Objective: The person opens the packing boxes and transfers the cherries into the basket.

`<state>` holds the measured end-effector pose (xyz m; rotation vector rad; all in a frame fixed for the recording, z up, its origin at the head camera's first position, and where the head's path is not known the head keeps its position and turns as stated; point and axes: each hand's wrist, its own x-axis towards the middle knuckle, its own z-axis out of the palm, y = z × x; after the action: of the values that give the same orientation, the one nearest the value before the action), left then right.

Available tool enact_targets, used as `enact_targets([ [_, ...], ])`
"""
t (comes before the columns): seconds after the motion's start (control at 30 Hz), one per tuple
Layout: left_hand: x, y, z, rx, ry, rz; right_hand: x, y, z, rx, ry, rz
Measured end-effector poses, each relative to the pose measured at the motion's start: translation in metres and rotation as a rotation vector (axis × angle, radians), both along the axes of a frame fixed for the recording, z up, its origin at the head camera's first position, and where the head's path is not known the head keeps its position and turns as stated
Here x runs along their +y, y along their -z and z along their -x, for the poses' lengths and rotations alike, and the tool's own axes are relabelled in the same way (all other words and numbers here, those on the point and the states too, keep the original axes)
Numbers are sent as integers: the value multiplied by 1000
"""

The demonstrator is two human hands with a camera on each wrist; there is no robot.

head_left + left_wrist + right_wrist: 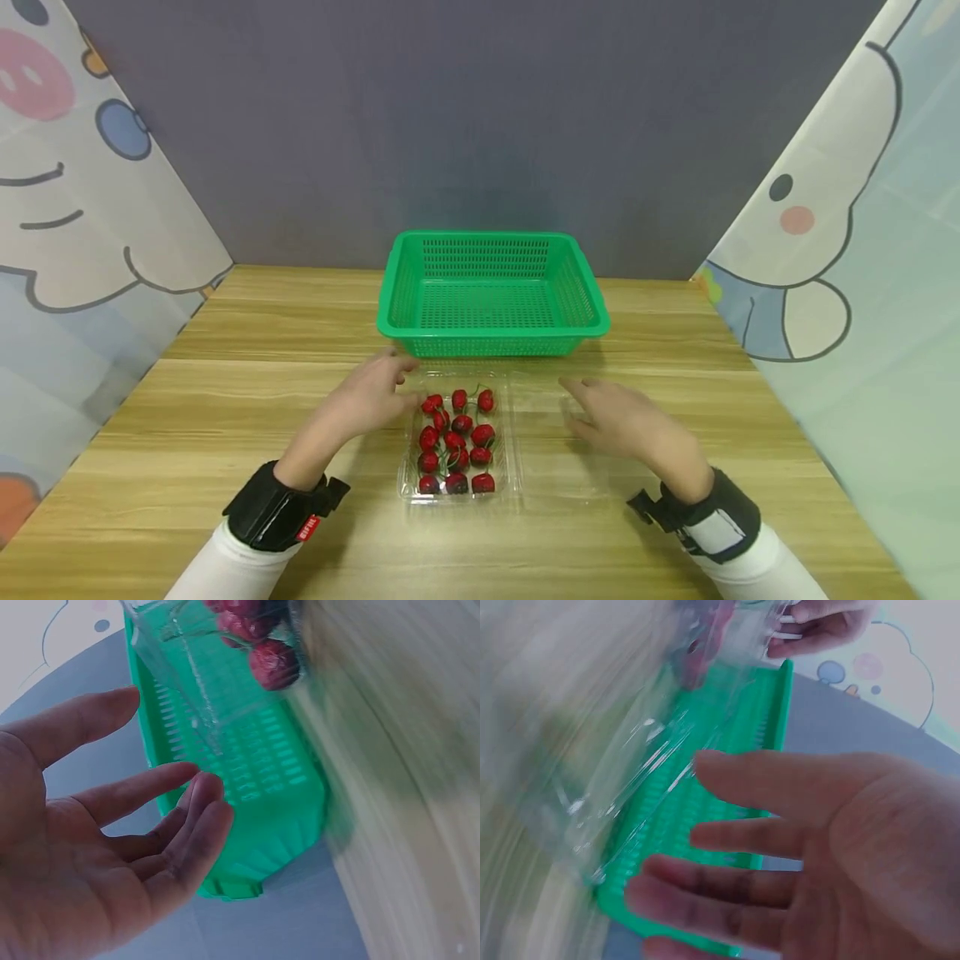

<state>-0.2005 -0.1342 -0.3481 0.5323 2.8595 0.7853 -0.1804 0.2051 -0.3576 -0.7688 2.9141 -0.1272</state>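
Observation:
A clear plastic clamshell box [457, 497] lies with its lid [562, 479] folded open to the right. Several red cherries [454, 439] with green stems fill its left half. My left hand [372, 392] is at the box's upper left edge, its fingers loosely bent and holding nothing; in the left wrist view a gap shows between its fingertips [204, 780] and the clear wall. Over the lid's right side is my right hand [626, 417], fingers spread and nothing held. Whether it touches the lid I cannot tell.
Behind the box stands a green plastic basket [492, 332] with slotted walls and nothing in it. A grey wall [480, 125] rises at the back of the wooden table [247, 367]. Cartoon-printed panels [847, 400] close in both sides.

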Motion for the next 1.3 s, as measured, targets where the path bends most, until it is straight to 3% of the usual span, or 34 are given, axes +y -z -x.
enact_targets([
  [0.2,8,-4,-4,97,52,-10,-19,-7,-5,206,-117,70],
  [0.33,13,-4,-7,144,109,-64,-30,-7,-12,279,-223,128],
  [0.5,16,-4,-8,154,186,-94,-45,-8,-21,298,-316,195],
  [0.83,20,1,-9,134,309,-107,-71,-4,-30,297,-450,216],
  [1.3,26,2,-9,99,376,-78,-92,-8,-36,248,-515,-13],
])
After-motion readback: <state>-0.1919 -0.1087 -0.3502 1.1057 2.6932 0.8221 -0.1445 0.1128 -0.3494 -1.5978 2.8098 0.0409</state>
